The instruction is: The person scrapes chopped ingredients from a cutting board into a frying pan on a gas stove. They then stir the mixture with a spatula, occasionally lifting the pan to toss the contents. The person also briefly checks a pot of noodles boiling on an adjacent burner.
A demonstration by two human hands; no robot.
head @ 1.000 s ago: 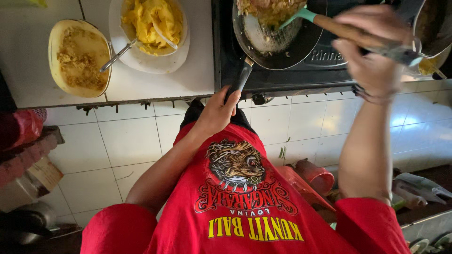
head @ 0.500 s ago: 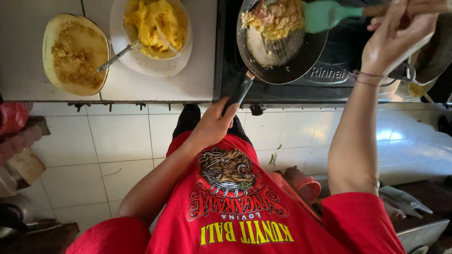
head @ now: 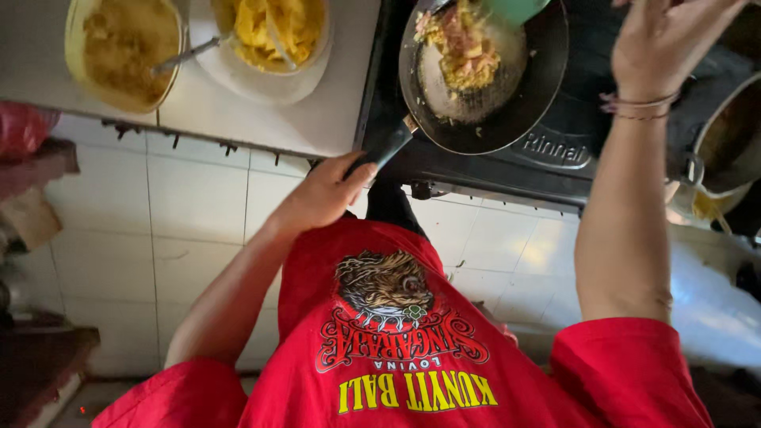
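My left hand [head: 321, 194] grips the black handle [head: 387, 145] of a dark frying pan [head: 519, 95] that sits on a black gas stove [head: 555, 154]. A heap of yellow fried food with pink bits [head: 460, 43] lies in the pan's left half. My right hand [head: 670, 43] is raised over the stove at the top right, with bracelets at the wrist, and holds a teal spatula [head: 515, 9] whose blade touches the food at the pan's far rim. The spatula's handle is out of view.
On the white tiled counter [head: 317, 119] to the left stand a yellow bowl [head: 127, 51] of yellow mash with a spoon and a white plate [head: 273, 75] of yellow food. A metal pot [head: 725, 143] stands at the stove's right. My red shirt fills the lower view.
The view has moved closer to the pan. The food now lies heaped at the pan's left side, and my right hand has risen toward the top right with the spatula.
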